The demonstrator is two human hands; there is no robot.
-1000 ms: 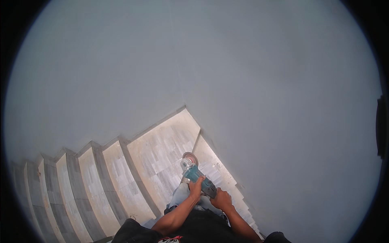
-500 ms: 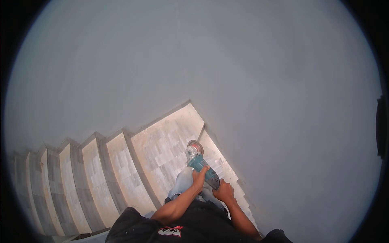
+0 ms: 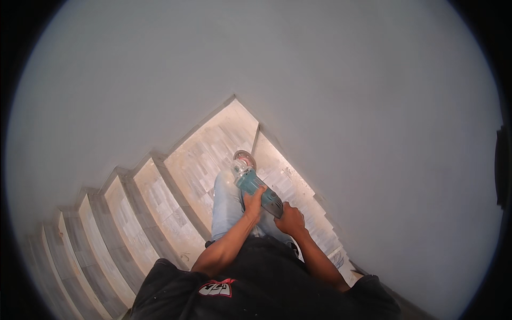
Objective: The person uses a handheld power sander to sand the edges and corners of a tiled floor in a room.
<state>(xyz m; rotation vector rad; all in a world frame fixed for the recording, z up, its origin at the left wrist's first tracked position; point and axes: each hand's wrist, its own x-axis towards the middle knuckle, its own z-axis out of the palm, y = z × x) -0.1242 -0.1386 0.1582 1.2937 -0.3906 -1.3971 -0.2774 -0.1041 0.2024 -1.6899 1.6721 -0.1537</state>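
I hold an angle grinder point(image 3: 260, 186) in both hands, its teal body slanting from lower right to upper left. My left hand point(image 3: 254, 202) is wrapped around the middle of the body. At the dark rear end, my right hand point(image 3: 291, 219) grips the handle. A round reddish disc point(image 3: 245, 158) sits at the far end, beside the silver gear head point(image 3: 240, 168). The disc is over the edge region between the dusty landing and the step on the right; whether it touches the surface I cannot tell. My fingers' undersides are hidden.
Dusty tiled steps point(image 3: 165, 202) with grey edges run down the left side. A tiled landing point(image 3: 213, 136) lies ahead, and another tiled step point(image 3: 280, 173) runs along the right. Plain grey walls point(image 3: 362, 133) border the stairs. My knee in pale jeans point(image 3: 226, 205) is beside the grinder.
The view has shifted, so the stairs, hands and grinder all appear higher in the picture and slightly to the left. Both hands keep their hold on the grinder.
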